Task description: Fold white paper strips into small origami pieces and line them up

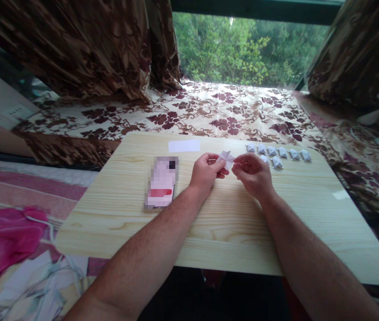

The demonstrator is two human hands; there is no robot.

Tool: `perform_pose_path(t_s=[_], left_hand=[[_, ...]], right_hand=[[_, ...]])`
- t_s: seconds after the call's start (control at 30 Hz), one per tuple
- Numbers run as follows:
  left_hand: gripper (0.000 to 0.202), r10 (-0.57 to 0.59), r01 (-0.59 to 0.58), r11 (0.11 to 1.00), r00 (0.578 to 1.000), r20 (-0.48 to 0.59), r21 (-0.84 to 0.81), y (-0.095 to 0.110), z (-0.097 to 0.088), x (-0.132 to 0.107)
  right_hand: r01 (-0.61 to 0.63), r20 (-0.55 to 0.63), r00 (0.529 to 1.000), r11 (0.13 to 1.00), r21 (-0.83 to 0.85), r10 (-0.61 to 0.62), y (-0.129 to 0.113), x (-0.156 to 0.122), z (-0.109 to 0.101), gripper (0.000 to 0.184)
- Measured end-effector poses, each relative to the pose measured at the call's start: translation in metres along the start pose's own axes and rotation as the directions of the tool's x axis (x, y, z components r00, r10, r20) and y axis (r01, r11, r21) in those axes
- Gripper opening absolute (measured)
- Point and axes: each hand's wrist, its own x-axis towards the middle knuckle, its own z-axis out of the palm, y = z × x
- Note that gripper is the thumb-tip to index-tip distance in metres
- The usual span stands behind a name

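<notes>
White folded paper (225,159), pinched by two hands (205,171) (252,174), eight small pieces (283,153), one strip (184,146)

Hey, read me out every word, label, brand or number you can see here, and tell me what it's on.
None can be read.
Phone: pixelated, so any text there is unreadable.
Held paper, strip and folded pieces: no writing visible at this size.
</notes>
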Motion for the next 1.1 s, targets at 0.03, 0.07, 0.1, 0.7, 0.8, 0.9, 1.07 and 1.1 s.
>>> perform_pose_path(t_s=[0.03,0.07,0.1,0.7,0.8,0.9,1.07,1.1], left_hand=[[0.036,0.003,-0.003,1.0,1.0,0.002,0.0,0.0,0.0,0.0],[0.036,0.005,-0.005,1.0,1.0,0.007,0.0,-0.001,0.0,0.0],[0.035,0.007,-0.007,1.0,1.0,0.012,0.0,-0.001,0.0,0.0],[0.041,0.087,-0.091,0.996,0.99,0.114,0.025,-0.005,-0.002,0.0],[0.035,0.09,-0.099,0.993,0.988,0.126,0.069,-0.004,-0.001,-0.001],[0.029,0.107,-0.119,0.988,0.987,0.123,0.093,-0.003,0.0,-0.002],[0.024,0.145,-0.154,0.983,0.985,0.089,0.105,-0.001,0.001,-0.003],[0.023,0.137,-0.146,0.985,0.986,0.093,0.097,-0.001,0.001,-0.003]], right_hand=[[-0.001,0.014,1.0,1.0,-0.009,0.002,0.001,-0.001,0.0,0.02],[-0.002,0.026,1.0,1.0,-0.02,0.003,0.002,-0.001,0.0,0.021],[0.0,0.035,0.999,0.999,-0.032,0.001,0.003,-0.001,0.0,0.021],[0.027,0.02,0.999,1.0,0.008,-0.027,0.0,0.001,-0.001,0.01],[0.093,0.019,0.996,0.996,-0.016,-0.092,0.0,0.001,-0.001,0.006],[0.11,0.033,0.993,0.994,-0.026,-0.109,-0.002,0.0,-0.001,0.007],[0.099,0.072,0.993,0.995,-0.016,-0.097,-0.004,-0.001,0.0,0.019],[0.114,0.066,0.992,0.993,-0.027,-0.112,-0.003,-0.002,0.0,0.018]])
